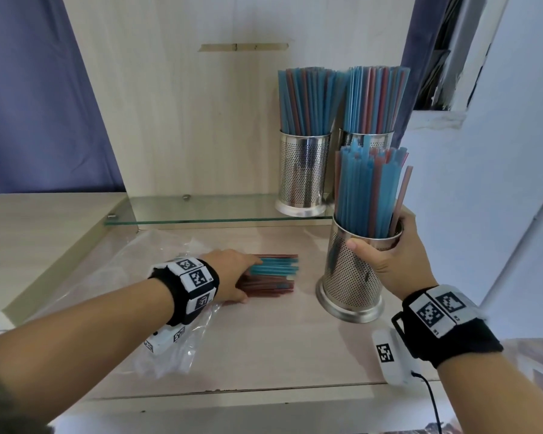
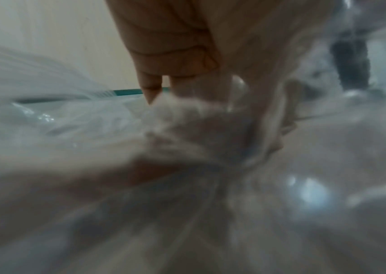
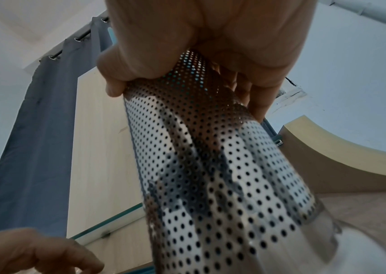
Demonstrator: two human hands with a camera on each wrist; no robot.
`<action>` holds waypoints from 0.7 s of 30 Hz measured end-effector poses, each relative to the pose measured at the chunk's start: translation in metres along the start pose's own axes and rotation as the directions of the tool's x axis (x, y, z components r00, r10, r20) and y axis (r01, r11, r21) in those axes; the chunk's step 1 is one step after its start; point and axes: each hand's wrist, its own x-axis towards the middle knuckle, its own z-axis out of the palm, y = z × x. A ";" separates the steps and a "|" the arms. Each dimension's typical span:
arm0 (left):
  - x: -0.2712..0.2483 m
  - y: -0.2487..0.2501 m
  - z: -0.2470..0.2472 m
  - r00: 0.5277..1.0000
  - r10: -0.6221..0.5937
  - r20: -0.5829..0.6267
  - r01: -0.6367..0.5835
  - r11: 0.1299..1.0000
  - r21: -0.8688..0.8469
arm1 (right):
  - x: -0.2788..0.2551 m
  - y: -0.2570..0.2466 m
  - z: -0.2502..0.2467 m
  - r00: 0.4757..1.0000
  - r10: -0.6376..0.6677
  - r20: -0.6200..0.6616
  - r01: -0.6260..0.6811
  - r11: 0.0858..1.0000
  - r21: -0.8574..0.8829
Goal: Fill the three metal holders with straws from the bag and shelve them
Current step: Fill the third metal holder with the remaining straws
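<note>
Two perforated metal holders [image 1: 304, 173] [image 1: 367, 136] packed with blue and red straws stand at the right end of the glass shelf [image 1: 201, 208]. My right hand [image 1: 378, 236] grips the third holder [image 1: 348, 277] [image 3: 210, 166] near its rim, thumb in front. It tilts left on the table, and straws [image 1: 367, 189] fill it. My left hand [image 1: 250, 280] reaches through the clear plastic bag [image 1: 157, 245] [image 2: 69, 129] and closes on the loose straws [image 1: 276, 270], fingers on top, thumb at the near side. In the left wrist view, plastic blurs all but the fingers [image 2: 150, 89].
A light wooden panel [image 1: 185, 120] backs the shelf, with a blue curtain [image 1: 29, 89] to the left and a white wall [image 1: 514, 183] to the right. The table's front edge [image 1: 232, 393] runs near me. A black cable [image 1: 433, 399] hangs from my right wrist.
</note>
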 end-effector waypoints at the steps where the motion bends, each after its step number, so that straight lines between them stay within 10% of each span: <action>1: -0.001 0.004 -0.001 1.000 0.000 -0.006 0.000 0.998 0.059 | 0.000 0.000 0.000 1.000 -0.005 -0.005 0.005 1.000 0.000; 9: 0.000 0.023 -0.007 0.999 0.040 -0.034 -0.031 0.972 0.234 | 0.000 0.000 0.000 1.000 -0.007 -0.014 0.007 1.000 -0.012; 17: -0.012 0.017 -0.042 0.931 0.039 -0.364 -0.084 0.990 -0.109 | -0.001 -0.002 -0.001 1.000 -0.007 -0.013 0.006 1.000 -0.022; 21: -0.027 0.022 -0.070 0.835 0.004 -0.550 -0.275 0.868 -0.412 | -0.001 -0.004 -0.001 1.000 0.009 -0.009 -0.009 1.000 -0.004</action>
